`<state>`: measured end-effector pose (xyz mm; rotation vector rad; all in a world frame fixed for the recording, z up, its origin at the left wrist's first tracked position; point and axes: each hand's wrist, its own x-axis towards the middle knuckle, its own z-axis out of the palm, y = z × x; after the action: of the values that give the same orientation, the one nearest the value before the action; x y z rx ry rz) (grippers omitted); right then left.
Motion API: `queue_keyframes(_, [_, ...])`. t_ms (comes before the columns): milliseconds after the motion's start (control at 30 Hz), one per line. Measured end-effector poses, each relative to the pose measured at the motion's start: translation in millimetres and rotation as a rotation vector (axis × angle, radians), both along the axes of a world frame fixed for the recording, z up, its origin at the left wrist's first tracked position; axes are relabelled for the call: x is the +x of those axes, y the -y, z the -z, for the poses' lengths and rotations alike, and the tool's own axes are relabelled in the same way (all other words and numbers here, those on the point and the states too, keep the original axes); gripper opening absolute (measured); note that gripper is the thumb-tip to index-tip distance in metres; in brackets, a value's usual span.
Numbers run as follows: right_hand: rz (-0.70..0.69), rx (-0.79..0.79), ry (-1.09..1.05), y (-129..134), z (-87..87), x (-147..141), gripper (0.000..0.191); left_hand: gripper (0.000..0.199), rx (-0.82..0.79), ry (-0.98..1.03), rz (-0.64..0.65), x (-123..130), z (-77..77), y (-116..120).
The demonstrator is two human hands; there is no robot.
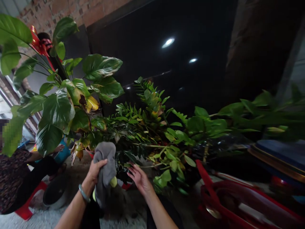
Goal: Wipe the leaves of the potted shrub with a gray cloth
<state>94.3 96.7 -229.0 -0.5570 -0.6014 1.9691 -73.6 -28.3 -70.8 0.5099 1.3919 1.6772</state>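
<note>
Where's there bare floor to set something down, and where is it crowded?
Bare floor shows between the red stool and left forearm, nearer than the grey tub. It's crowded ahead, where leaves border the right hand, and at right around the red plastic object.

Brick wall (95, 9): reddish, bare, across the upper left
Dark panel (166, 73): broad, glossy, fills the centre back
Reflections (168, 43): bright white spots, shine on the panel
Light: dim overall, brighter at left edge
Floor (47, 221): grey, mottled
Stool (25, 212): red, lower left
</note>
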Motion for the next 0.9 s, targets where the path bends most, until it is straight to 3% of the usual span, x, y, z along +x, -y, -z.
queue_keyframes(100, [-0.074, 0.005, -0.127, 0, -2.3, 0, 0.029, 0.043, 0.142, -0.077, -0.098, -11, -43.3, -14])
queue_keyframes(167, [-0.092, 0.001, -0.181, 0, -2.5, 1, 0.027, 0.041, 0.175, -0.085, -0.121, -10, -46.1, -20])
queue_keyframes(233, [-0.084, -0.001, -0.213, -1, -1.8, 2, 0.026, 0.04, 0.115, -0.07, -0.096, -1, -25.1, -19])
queue_keyframes(367, [-0.063, -0.018, -0.191, -1, -0.2, 10, 0.028, 0.044, -0.09, -0.025, 0.075, 22, 36.2, 9])
queue_keyframes(433, [-0.077, -0.025, -0.173, -1, -0.2, 15, 0.031, 0.044, -0.098, -0.024, 0.128, 25, 44.2, 24])
queue_keyframes(500, [-0.105, -0.016, -0.156, 1, -0.4, 20, 0.038, 0.043, -0.051, -0.052, 0.089, 17, 27.5, 30])
queue_keyframes(667, [-0.136, 0.044, -0.109, 6, -2.1, 30, 0.042, 0.029, 0.214, -0.104, -0.248, -23, -54.5, 1])
queue_keyframes(733, [-0.138, 0.064, -0.093, 8, -3.8, 33, 0.042, 0.021, 0.243, -0.122, -0.295, -31, -61.9, -13])
queue_keyframes(800, [-0.131, 0.075, -0.073, 9, -5.7, 35, 0.042, 0.018, 0.153, -0.134, -0.271, -29, -42.9, -17])
queue_keyframes(900, [-0.129, 0.094, -0.047, 11, -7.3, 37, 0.042, 0.02, -0.087, -0.105, -0.147, -14, 13.5, 2])
